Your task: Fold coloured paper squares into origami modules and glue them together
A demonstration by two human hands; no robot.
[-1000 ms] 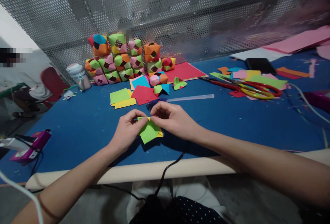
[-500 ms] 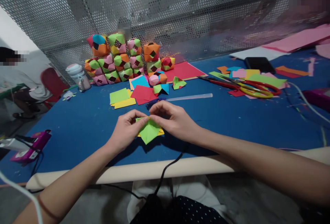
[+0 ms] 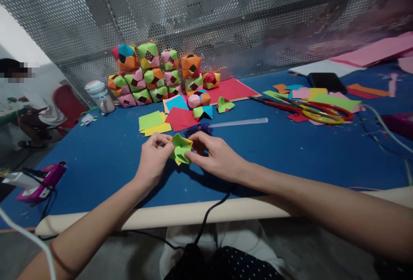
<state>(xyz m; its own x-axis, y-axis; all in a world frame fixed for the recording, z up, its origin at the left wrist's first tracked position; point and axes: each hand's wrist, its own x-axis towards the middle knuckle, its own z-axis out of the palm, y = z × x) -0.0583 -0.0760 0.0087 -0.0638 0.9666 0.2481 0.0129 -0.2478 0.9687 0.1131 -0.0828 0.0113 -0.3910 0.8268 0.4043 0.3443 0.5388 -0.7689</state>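
Note:
Between my two hands is a folded paper piece [image 3: 181, 147], green on top with yellow showing at its edges. My left hand [image 3: 155, 155] pinches its left side between thumb and fingers. At its right side my right hand [image 3: 214, 155] grips it with thumb and curled fingers. Just beyond them lies a glue gun [image 3: 198, 129] or similar dark blue tool with a translucent stick [image 3: 238, 122] pointing right. Behind it are red paper squares [image 3: 180, 118], green and yellow squares [image 3: 151, 121], and small folded pieces [image 3: 225, 105].
Stacked folded-paper balls [image 3: 155, 78] stand at the back against a perforated metal screen [image 3: 251, 26]. Scissors [image 3: 309, 110], paper scraps and a black phone [image 3: 326, 83] lie to the right. Left are a bottle [image 3: 99, 96] and a purple power strip [image 3: 43, 183]. Another person [image 3: 35, 95] sits far left.
The folded paper has been tilted and opened, so its inner folds now show instead of a flat green point. My right hand has moved slightly down along its right side.

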